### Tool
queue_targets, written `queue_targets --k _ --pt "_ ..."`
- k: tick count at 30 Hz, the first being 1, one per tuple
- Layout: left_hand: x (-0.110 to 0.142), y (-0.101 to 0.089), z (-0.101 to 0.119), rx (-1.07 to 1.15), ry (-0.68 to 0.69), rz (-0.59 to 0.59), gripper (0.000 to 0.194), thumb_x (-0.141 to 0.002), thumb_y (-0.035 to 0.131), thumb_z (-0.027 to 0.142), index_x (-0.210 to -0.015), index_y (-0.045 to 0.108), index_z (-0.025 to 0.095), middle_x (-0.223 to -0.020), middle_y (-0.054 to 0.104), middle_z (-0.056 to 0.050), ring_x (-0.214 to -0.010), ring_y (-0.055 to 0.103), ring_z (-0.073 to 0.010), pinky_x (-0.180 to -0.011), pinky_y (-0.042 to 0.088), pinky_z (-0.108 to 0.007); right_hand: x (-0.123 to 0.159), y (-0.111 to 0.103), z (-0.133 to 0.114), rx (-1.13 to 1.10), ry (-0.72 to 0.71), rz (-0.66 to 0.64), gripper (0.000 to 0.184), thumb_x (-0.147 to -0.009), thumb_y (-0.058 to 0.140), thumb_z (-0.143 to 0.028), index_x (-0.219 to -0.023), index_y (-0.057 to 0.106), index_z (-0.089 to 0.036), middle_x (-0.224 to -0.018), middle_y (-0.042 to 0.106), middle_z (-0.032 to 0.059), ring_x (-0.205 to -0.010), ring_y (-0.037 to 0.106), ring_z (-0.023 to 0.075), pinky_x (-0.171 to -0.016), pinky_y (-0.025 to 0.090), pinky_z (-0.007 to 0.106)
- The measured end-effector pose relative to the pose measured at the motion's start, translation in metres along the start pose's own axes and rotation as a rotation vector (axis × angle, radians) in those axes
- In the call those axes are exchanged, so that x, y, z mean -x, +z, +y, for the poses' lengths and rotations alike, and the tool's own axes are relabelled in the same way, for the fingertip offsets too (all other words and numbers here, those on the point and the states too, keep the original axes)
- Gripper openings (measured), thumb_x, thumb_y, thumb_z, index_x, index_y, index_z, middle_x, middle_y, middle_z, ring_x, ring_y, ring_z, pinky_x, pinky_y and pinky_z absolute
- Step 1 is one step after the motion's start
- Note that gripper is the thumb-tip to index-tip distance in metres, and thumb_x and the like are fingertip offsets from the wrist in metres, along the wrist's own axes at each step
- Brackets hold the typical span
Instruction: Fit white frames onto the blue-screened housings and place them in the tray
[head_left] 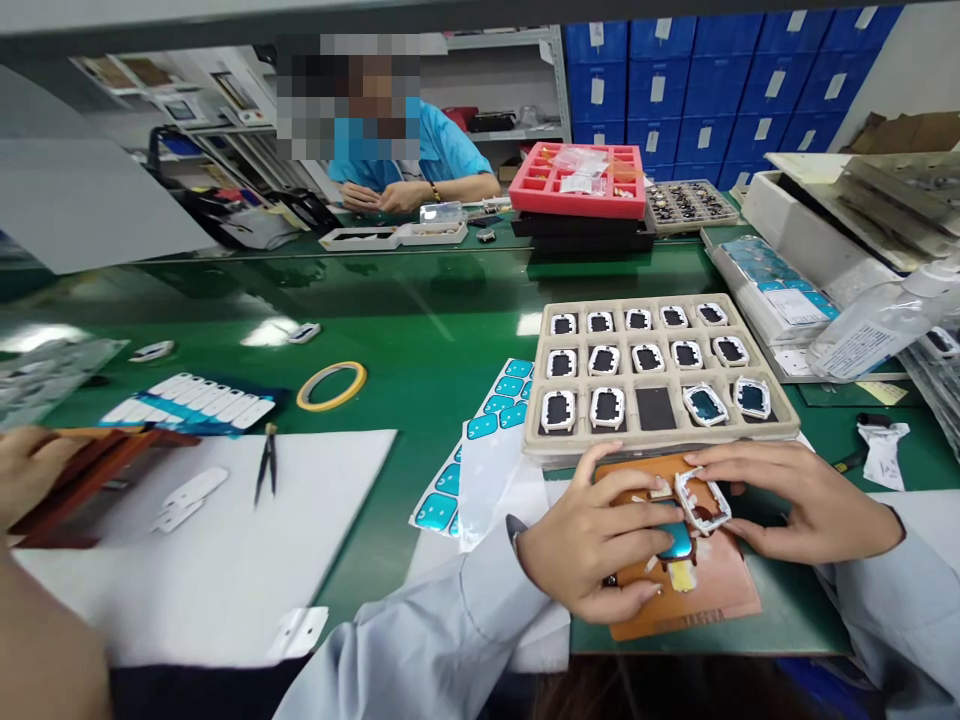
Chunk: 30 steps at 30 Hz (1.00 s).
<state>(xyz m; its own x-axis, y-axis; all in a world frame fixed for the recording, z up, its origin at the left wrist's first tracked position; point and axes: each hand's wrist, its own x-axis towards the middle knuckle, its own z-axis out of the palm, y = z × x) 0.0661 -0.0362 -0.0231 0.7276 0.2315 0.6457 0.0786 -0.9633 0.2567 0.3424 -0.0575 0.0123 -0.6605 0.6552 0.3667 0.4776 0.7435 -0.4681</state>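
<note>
My right hand [787,495] pinches a white watch-case frame [703,502] between thumb and fingers, just above an orange work mat [720,590]. My left hand [600,530] lies over the mat with its fingers spread. Its fingertips touch a shiny blue rounded plate [677,541], and the thumb is apart from it. A small yellow piece [682,576] sits below the plate. Just behind my hands stands a beige tray [660,447] holding rows of similar white frames on dark pads. One tray pocket [656,409] shows only its dark pad.
Sheets of blue stickers [442,497] lie left of the tray. A tape roll [332,386] and black tweezers [266,465] are farther left, near a co-worker's hand [34,470]. A clear bottle [877,325] stands right. Across the bench sits another person [450,150] beside a red tray [577,200].
</note>
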Motion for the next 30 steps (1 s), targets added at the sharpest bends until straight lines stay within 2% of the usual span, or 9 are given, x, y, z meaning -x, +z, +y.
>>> queue_targets --k 6,12,16,20,25,30 --pt "0.000 -0.002 0.001 -0.043 0.000 0.016 0.027 -0.090 0.051 0.041 -0.104 0.064 0.022 -0.098 0.076 -0.001 -0.102 0.058 -0.0225 -0.108 0.024 -0.047 -0.001 0.001 -0.001 0.038 -0.029 0.009 0.033 -0.089 0.064 -0.022 -0.122 0.059 -0.020 -0.128 0.066 0.0115 -0.115 0.065 0.0212 -0.097 0.055 0.032" --pt "-0.002 -0.002 0.003 -0.023 -0.019 -0.001 0.027 -0.089 0.053 0.041 -0.105 0.064 0.023 -0.102 0.075 -0.002 -0.101 0.058 -0.0228 -0.105 0.027 -0.049 -0.003 0.000 -0.003 0.038 -0.060 0.042 0.031 -0.089 0.063 -0.020 -0.119 0.061 -0.018 -0.120 0.067 0.0140 -0.108 0.067 0.0208 -0.091 0.057 0.031" --pt "-0.003 -0.003 0.004 0.040 -0.103 0.111 0.027 -0.086 0.061 0.039 -0.105 0.062 0.020 -0.094 0.075 -0.004 -0.099 0.058 -0.0235 -0.093 0.039 -0.043 -0.004 0.006 -0.006 0.056 -0.092 0.122 0.030 -0.085 0.067 -0.021 -0.115 0.063 -0.017 -0.114 0.069 0.0141 -0.100 0.070 0.0207 -0.085 0.058 0.029" --pt "-0.005 -0.006 0.006 0.135 -0.190 0.124 0.039 -0.081 0.072 0.036 -0.113 0.060 0.017 -0.098 0.071 -0.009 -0.096 0.060 -0.0221 -0.087 0.050 -0.037 -0.008 0.019 -0.014 0.060 -0.135 0.155 0.028 -0.083 0.067 -0.023 -0.111 0.064 -0.018 -0.110 0.071 0.0137 -0.096 0.071 0.0204 -0.080 0.059 0.030" --pt "-0.006 -0.006 0.007 0.156 -0.283 0.126 0.056 -0.071 0.084 0.042 -0.115 0.059 0.017 -0.102 0.069 -0.010 -0.099 0.059 -0.0241 -0.089 0.052 -0.039 -0.013 0.027 -0.023 0.123 -0.170 0.173 0.023 -0.086 0.062 -0.025 -0.107 0.064 -0.016 -0.108 0.072 0.0150 -0.091 0.073 0.0195 -0.068 0.058 0.026" --pt "-0.006 -0.006 0.008 0.152 -0.325 0.130 0.062 -0.065 0.087 0.047 -0.113 0.061 0.018 -0.103 0.067 -0.010 -0.098 0.059 -0.0244 -0.087 0.052 -0.040 -0.012 0.027 -0.022 0.139 -0.169 0.169 0.021 -0.092 0.061 -0.031 -0.106 0.065 -0.016 -0.108 0.073 0.0153 -0.090 0.073 0.0194 -0.063 0.057 0.027"
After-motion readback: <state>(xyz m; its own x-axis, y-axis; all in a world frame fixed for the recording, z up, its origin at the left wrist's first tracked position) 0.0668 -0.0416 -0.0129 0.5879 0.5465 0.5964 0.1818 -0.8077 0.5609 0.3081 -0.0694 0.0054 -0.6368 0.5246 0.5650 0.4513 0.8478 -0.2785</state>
